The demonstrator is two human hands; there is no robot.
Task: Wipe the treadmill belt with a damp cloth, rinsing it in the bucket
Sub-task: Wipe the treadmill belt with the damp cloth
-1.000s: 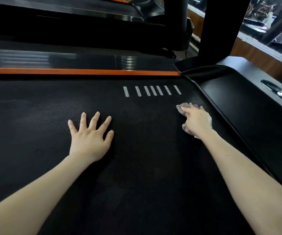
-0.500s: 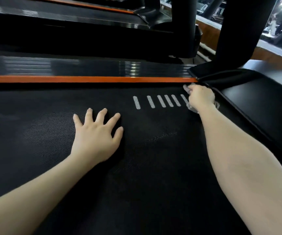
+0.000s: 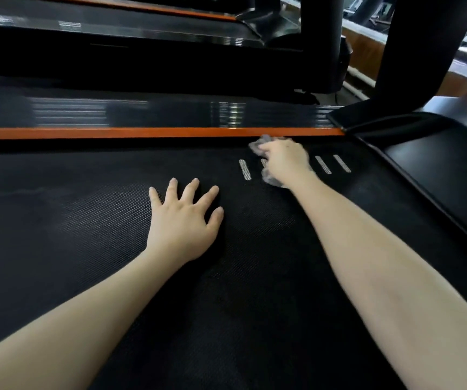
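Treadmill belt, black and finely textured, fills most of the view and runs lengthwise from left to right, with the person leaning over it from its near side. A crumpled grey cloth sits on the belt at its far edge, just beside the orange side strip and over a row of short white dashes printed on the belt. The right hand is on top of the cloth with its fingers curled round it, pressing it down; bits of cloth show past the fingertips and under the heel of the hand. The left hand lies flat on the belt, palm down, fingers spread and gripping nothing, nearer the person and to the left of the cloth, likely as a brace. To the right, the belt ends at the dark motor cover, from which a black upright post rises. The cloth is thus toward the belt's right end, and most of the belt stretches away leftward, so the next strokes probably need to travel left along the long axis, past the left hand. No bucket is in view.
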